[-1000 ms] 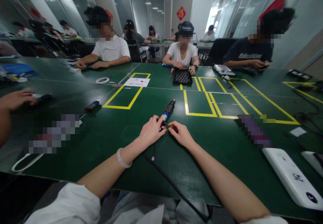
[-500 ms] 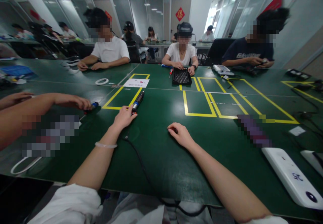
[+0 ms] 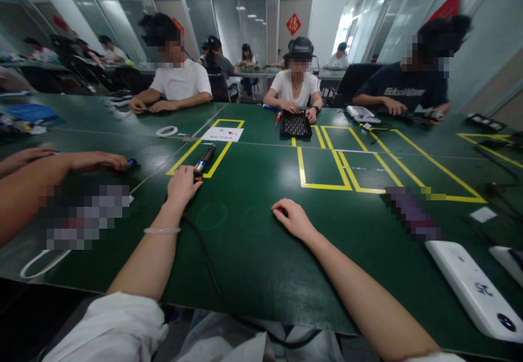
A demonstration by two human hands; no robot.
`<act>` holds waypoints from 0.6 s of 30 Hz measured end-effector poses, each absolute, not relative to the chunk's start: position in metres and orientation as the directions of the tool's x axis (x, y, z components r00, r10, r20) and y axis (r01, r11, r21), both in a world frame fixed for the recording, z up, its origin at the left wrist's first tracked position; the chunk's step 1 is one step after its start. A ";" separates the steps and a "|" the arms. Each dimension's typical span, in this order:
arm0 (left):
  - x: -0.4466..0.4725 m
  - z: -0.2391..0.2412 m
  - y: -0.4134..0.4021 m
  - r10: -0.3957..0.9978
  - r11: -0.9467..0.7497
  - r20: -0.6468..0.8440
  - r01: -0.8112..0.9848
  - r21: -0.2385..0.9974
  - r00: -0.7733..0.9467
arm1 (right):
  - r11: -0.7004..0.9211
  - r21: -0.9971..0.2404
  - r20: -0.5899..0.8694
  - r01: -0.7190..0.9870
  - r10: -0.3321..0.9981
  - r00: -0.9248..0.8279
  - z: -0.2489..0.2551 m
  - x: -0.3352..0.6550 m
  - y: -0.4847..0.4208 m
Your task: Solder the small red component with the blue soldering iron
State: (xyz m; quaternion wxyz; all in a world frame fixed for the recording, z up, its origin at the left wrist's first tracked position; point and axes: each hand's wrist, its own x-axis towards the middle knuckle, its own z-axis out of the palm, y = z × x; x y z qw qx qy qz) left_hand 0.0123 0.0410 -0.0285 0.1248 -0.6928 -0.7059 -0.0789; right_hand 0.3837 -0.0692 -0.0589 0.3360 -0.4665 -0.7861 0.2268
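My left hand reaches out to the left across the green table. Its fingertips grip the near end of a dark pen-shaped tool with a blue band. That tool lies across the yellow tape line of a marked rectangle. A black cord runs from it back under my left wrist to the table's front edge. My right hand rests on the table near the middle, fingers curled loosely, with nothing visible in it.
A neighbour's arms on the left hold another small tool. Three people sit across the table; one has a black tray. A paper sheet, a white cable coil and white devices lie around.
My left hand has carried the tool from the table's middle out to the left, onto the yellow tape line. My right hand let go and stayed. The neighbour's hand drew its tool back.
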 end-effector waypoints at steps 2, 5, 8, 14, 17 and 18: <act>0.018 -0.025 0.038 0.960 0.049 0.277 0.997 -0.067 -0.028 | 0.459 -0.669 0.312 0.584 0.888 -0.339 -0.058 0.383 -0.069; 0.023 -0.022 0.036 0.964 0.077 0.261 0.994 -0.074 -0.056 | 0.460 -0.668 0.311 0.585 0.887 -0.342 -0.058 0.382 -0.070; 0.026 -0.021 0.035 0.950 0.152 0.283 0.987 -0.054 -0.131 | 0.465 -0.667 0.315 0.582 0.884 -0.345 -0.058 0.382 -0.070; 0.038 -0.020 0.032 0.924 0.064 0.371 0.995 0.081 -0.090 | 0.466 -0.667 0.314 0.581 0.883 -0.348 -0.060 0.381 -0.069; 0.062 -0.021 0.026 0.940 -0.177 0.337 0.928 0.327 0.060 | 0.471 -0.666 0.322 0.579 0.881 -0.346 -0.060 0.381 -0.068; 0.074 -0.021 0.022 0.942 -0.258 0.309 0.871 0.418 0.131 | 0.473 -0.666 0.321 0.577 0.880 -0.350 -0.060 0.381 -0.068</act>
